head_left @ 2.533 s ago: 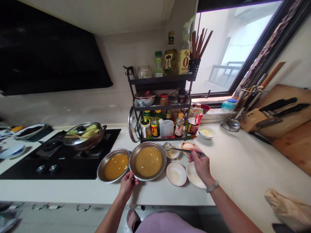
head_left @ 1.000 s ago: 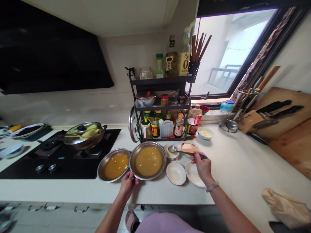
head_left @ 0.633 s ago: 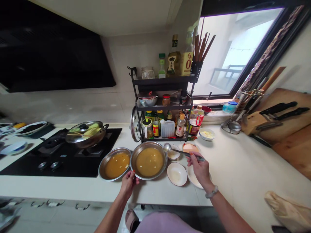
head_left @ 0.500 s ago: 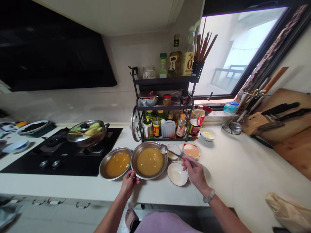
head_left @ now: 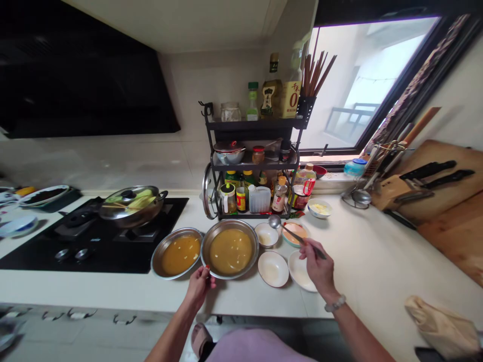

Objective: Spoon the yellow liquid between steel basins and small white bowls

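Observation:
My right hand (head_left: 318, 266) is closed around the dark handle of a ladle (head_left: 296, 236). The ladle's round metal head hovers above the counter's back part, between a small white bowl (head_left: 266, 235) and a bowl of orange-pink liquid (head_left: 295, 234). My left hand (head_left: 201, 284) pinches the near-left rim of a steel bowl (head_left: 250, 266) of yellowish-brown liquid with small pale bits floating in it. Left of that, another steel bowl (head_left: 155, 259) contains darker orange-brown liquid with pale bits. Two more white bowls, one in the middle (head_left: 273, 270) and one partly behind my right hand (head_left: 301, 271), stand nearer the edge.
On the left, a lidded pan (head_left: 130, 207) sits on the black gas hob (head_left: 109, 251). A three-tier rack (head_left: 256, 166) with bottles and jars rises behind the bowls. To the right are a bowl of chopped pale pieces (head_left: 319, 208), a knife block (head_left: 394, 193) and a cloth (head_left: 439, 319).
My right hand has carried the ladle right and back, away from the steel bowl's rim. My left hand keeps its hold on the rim.

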A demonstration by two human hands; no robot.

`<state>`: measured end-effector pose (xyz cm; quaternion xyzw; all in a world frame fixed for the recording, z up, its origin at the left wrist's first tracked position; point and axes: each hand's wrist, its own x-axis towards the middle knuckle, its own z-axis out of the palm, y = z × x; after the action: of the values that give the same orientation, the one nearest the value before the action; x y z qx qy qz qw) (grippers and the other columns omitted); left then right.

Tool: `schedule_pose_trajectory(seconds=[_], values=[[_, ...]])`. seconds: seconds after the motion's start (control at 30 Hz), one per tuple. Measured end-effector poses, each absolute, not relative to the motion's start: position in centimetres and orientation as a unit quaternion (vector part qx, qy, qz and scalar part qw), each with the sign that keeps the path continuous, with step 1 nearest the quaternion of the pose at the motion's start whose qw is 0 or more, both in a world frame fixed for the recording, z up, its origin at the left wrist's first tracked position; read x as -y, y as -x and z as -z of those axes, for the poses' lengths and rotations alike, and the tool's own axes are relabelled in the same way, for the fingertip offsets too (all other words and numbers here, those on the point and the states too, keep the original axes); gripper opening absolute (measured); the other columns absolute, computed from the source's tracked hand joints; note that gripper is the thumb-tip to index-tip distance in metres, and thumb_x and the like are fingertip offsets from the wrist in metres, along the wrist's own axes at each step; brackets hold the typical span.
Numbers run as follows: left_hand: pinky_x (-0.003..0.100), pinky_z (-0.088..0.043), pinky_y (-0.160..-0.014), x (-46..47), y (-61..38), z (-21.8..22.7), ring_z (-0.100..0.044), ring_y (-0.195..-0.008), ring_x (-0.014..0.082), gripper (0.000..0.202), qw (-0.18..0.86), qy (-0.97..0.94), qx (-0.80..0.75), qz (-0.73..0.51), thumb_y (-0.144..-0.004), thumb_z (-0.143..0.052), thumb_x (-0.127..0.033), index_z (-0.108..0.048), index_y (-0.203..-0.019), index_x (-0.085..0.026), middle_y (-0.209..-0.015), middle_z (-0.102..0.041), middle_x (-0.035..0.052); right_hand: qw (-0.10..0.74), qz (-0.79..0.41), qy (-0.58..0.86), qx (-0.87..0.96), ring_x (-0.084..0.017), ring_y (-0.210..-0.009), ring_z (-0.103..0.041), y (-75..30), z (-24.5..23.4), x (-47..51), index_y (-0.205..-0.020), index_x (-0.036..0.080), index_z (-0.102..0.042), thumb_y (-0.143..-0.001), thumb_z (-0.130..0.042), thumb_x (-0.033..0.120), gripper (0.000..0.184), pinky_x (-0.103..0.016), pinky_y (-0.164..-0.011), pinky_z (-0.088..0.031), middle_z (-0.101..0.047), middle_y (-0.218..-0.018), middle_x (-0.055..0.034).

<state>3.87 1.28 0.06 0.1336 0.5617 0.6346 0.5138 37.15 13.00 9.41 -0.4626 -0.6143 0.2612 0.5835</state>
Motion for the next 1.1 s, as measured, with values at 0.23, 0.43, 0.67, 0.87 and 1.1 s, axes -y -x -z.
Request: schedule_pose_trajectory(seconds=[0.23,0.43,0.67,0.87,1.1], values=[[0.020,-0.042,-0.039,-1.2,-3.8,0.2,-0.048,-0.038,0.0081,0.049,0.513,-0.138,-0.565,-0.631,-0.048,-0.081,-0.053,-0.052,-0.064,-0.017,-0.044,-0.055,-0.0042,0.564,-0.226,0.540,0.582,-0.015,-0.047,-0.060,-40.5,-8.0,-14.3,-0.094,0.016,-0.062,-0.084,-0.051,0.050,0.037,-0.028,-0.047,-0.053,-0.063,-0.063,-0.0020],[0.019,-0.042,-0.039,-1.3,-3.8,0.4,-0.048,-0.037,0.0077,0.048,0.515,-0.129,-0.561,-0.635,-0.048,-0.082,-0.050,-0.051,-0.065,-0.017,-0.043,-0.055,-0.0049,0.571,-0.256,0.556,0.547,-0.014,-0.046,-0.060,-41.1,-6.9,-14.2,-0.093,0.016,-0.063,-0.081,-0.055,0.051,0.038,-0.027,-0.045,-0.053,-0.063,-0.060,-0.0013],[0.019,-0.043,-0.039,-1.2,-3.8,0.4,-0.048,-0.038,0.0078,0.047,0.519,-0.130,-0.556,-0.636,-0.049,-0.082,-0.050,-0.051,-0.066,-0.017,-0.044,-0.056,-0.0047,0.662,-0.324,0.572,0.360,-0.013,-0.043,-0.059,-42.4,-6.7,-15.5,-0.083,0.013,-0.061,-0.069,-0.068,0.047,0.038,-0.024,-0.042,-0.051,-0.063,-0.054,-0.0004],[0.018,-0.042,-0.039,-1.2,-3.8,0.5,-0.049,-0.039,0.0076,0.049,0.517,-0.132,-0.558,-0.636,-0.047,-0.082,-0.052,-0.051,-0.065,-0.017,-0.044,-0.055,-0.0048,0.679,-0.324,0.563,0.342,-0.013,-0.044,-0.059,-42.8,-7.5,-15.4,-0.081,0.012,-0.061,-0.066,-0.071,0.047,0.040,-0.023,-0.041,-0.052,-0.063,-0.053,-0.0004],[0.019,-0.043,-0.040,-1.2,-3.9,0.3,-0.049,-0.039,0.0079,0.051,0.516,-0.129,-0.557,-0.638,-0.046,-0.082,-0.053,-0.052,-0.065,-0.017,-0.045,-0.056,-0.0042,0.671,-0.309,0.548,0.394,-0.012,-0.042,-0.057,-41.9,-9.3,-14.5,-0.085,0.012,-0.062,-0.071,-0.069,0.048,0.039,-0.024,-0.041,-0.050,-0.063,-0.054,-0.0006]])
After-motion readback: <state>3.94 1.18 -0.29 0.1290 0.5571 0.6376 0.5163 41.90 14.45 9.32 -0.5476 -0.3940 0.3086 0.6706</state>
